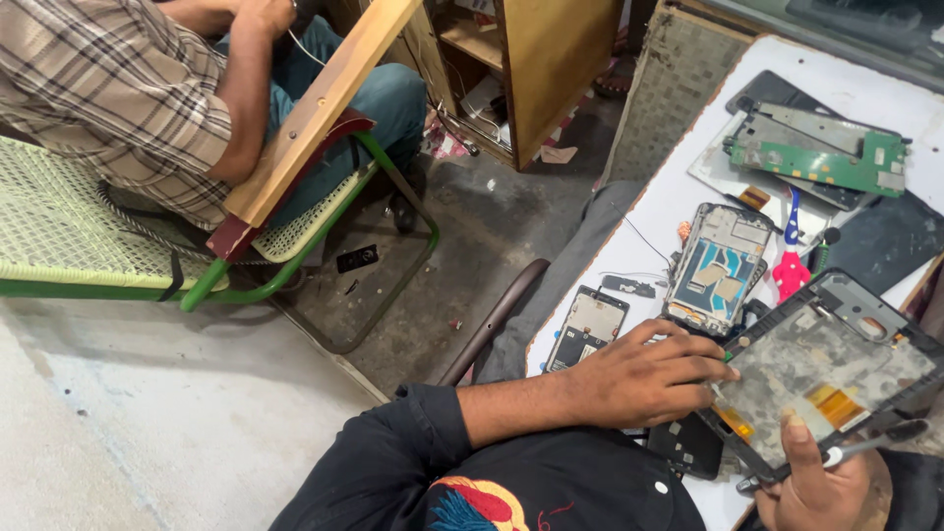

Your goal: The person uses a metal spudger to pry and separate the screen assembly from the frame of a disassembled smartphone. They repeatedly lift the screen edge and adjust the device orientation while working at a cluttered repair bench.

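Hands: left hand fingertips pinch tablet frame, lower right; right hand grips frame edge plus thin tool.
Flex cable: orange, exposed; tool slip likely tears it.
Support: frame overhangs white table; drop risk.

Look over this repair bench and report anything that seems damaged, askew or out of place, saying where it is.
The tablet frame held by the left hand and right hand has its back stripped bare, with orange ribbon cables showing. Opened phones and a green circuit board lie scattered at angles on the white table. A small dark part lies on the floor.
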